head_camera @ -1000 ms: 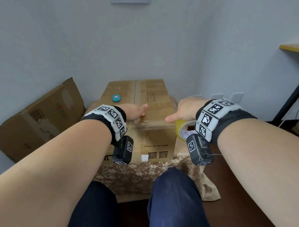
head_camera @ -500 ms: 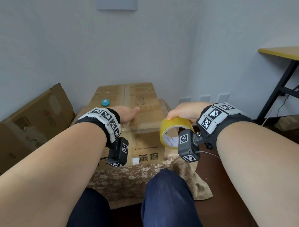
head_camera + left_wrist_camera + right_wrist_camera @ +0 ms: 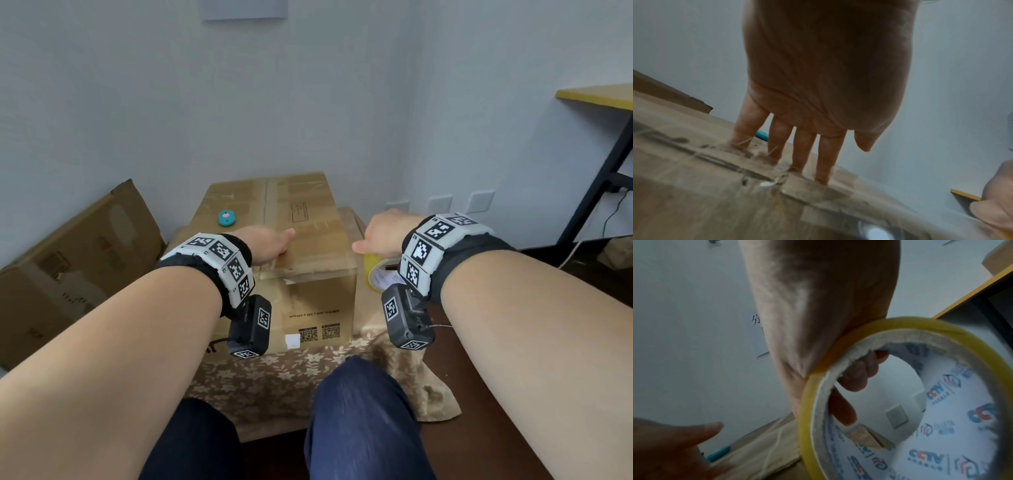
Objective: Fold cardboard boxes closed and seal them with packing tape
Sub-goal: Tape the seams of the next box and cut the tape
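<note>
head view is showing us sitting at a closed cardboard box (image 3: 274,236) on a floral-cloth-covered stand (image 3: 284,373). our left hand (image 3: 265,241) is lying flat, fingers (image 3: 824,155) straight and pressing the box top near its front edge, close to the centre seam that is running away from us. our right hand (image 3: 383,231) is hovering just off the box's right front corner, fingers (image 3: 857,369) hooked through the core of a yellow packing tape roll (image 3: 373,274) and gripping it; the roll is hanging below the palm, beside the box's right wall. we cannot tell whether a tape end is already stuck down.

we are judging that the seam's near end lies to the left of the roll and slightly forward, between the two hands, with its long axis pointing toward the wall. the right hand is the one carrying tape, so it would need to travel leftward to the seam while the left is pinning the flaps. a small teal object (image 3: 227,218) is sitting on the left flap, clear of the seam.
</note>
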